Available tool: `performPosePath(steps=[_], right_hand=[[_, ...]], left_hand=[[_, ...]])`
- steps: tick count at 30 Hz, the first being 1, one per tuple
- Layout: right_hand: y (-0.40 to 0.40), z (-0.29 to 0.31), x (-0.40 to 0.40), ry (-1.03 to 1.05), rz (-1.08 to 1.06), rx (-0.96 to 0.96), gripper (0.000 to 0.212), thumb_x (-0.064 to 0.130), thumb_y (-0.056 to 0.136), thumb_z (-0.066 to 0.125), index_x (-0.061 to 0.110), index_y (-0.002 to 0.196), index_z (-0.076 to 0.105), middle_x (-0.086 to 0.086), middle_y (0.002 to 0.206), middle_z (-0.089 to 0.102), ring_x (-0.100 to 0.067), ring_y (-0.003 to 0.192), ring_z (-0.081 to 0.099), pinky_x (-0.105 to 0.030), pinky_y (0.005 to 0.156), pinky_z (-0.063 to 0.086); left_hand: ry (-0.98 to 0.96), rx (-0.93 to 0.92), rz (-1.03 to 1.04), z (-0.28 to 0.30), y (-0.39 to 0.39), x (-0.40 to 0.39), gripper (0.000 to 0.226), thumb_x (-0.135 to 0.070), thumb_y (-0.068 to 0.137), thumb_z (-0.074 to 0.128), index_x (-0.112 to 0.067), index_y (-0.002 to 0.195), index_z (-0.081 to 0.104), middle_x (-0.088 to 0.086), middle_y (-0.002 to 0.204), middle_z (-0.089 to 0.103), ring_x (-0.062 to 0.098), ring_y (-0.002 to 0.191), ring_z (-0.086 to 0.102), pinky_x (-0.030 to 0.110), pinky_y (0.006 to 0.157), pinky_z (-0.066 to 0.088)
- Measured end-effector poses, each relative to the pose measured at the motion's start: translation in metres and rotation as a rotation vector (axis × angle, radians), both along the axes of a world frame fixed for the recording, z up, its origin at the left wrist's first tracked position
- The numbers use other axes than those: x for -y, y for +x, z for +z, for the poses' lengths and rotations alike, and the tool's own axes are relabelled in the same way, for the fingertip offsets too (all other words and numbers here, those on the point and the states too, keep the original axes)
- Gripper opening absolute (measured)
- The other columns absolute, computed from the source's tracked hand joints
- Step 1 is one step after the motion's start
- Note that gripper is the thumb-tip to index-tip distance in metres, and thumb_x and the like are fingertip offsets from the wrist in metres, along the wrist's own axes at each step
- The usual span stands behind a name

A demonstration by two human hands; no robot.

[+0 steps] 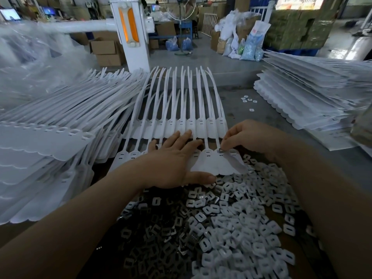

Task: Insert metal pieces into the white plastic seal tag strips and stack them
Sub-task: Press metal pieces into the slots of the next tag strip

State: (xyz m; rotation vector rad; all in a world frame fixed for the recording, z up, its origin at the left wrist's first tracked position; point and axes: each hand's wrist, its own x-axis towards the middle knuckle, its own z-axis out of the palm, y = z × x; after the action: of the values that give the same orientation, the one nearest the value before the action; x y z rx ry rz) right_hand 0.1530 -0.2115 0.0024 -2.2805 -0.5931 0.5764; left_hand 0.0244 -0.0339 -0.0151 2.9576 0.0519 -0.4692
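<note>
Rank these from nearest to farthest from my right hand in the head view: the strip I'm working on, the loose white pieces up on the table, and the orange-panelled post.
1. Strip being worked on: at the right hand's fingertips.
2. Loose white pieces: on the table beyond the hand.
3. Orange-panelled post: far back, to the left.

A white pillar [135,37] with an orange panel stands far centre. Open cardboard boxes [106,50] sit on the floor to its left. Far right, filled plastic sacks [244,46] lean near wrapped cartons [298,27]. A standing fan [182,27] and a blue table [173,24] lie beyond; lit monitors [10,14] glow far left.
</note>
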Motion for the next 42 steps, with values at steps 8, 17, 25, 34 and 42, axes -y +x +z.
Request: performPosePath(steps=[8,17,25,34,42], right_hand=[[-0.0013,-0.0007,-0.0014,-0.028,0.013,0.024,0.011,0.027,0.074,0.081,0.018,0.077,0.076,-0.001,0.086,0.073,-0.019,0.087,0.065,-0.03,0.073,0.048],[-0.0007,0.0007,-0.0017,-0.057,0.057,0.051,0.009,0.029,0.078,0.078,0.021,0.076,0.075,0.001,0.09,0.072,-0.016,0.09,0.063,-0.028,0.068,0.044],[-0.0019,0.0012,-0.0019,-0.077,0.064,0.054,0.011,0.029,0.077,0.079,0.019,0.079,0.075,0.003,0.088,0.072,-0.014,0.087,0.063,-0.026,0.064,0.043],[-0.0026,-0.0015,-0.003,-0.042,0.054,0.053,0.007,0.025,0.078,0.079,0.023,0.074,0.074,0.009,0.083,0.071,-0.008,0.085,0.061,-0.023,0.063,0.041],[-0.0058,-0.0007,-0.002,0.035,0.092,0.113,0.007,0.018,0.088,0.069,0.022,0.083,0.072,0.005,0.085,0.071,-0.005,0.079,0.064,-0.019,0.066,0.048]], left_hand=[[-0.007,0.011,-0.008,-0.0025,-0.0007,-0.0019,0.118,-0.1,0.051,0.014,-0.042,0.152,-0.007,-0.012,0.161,-0.023,0.014,0.148,-0.023,0.064,0.116,-0.003],[-0.009,0.016,-0.011,-0.0037,0.001,-0.0027,0.115,-0.101,0.052,0.014,-0.044,0.15,-0.007,-0.012,0.161,-0.024,0.014,0.147,-0.023,0.063,0.116,-0.004],[-0.012,0.024,-0.01,-0.0043,0.001,-0.0021,0.113,-0.1,0.055,0.017,-0.044,0.151,-0.007,-0.012,0.161,-0.023,0.014,0.148,-0.023,0.063,0.116,-0.004],[-0.004,0.022,-0.005,-0.0034,-0.0004,-0.0004,0.114,-0.098,0.055,0.017,-0.043,0.152,-0.006,-0.011,0.161,-0.023,0.014,0.148,-0.023,0.063,0.116,-0.004],[-0.07,0.023,-0.007,0.0014,-0.0011,-0.0015,0.107,-0.094,0.06,0.007,-0.043,0.153,-0.002,-0.011,0.162,-0.02,0.013,0.148,-0.021,0.059,0.117,-0.007]])
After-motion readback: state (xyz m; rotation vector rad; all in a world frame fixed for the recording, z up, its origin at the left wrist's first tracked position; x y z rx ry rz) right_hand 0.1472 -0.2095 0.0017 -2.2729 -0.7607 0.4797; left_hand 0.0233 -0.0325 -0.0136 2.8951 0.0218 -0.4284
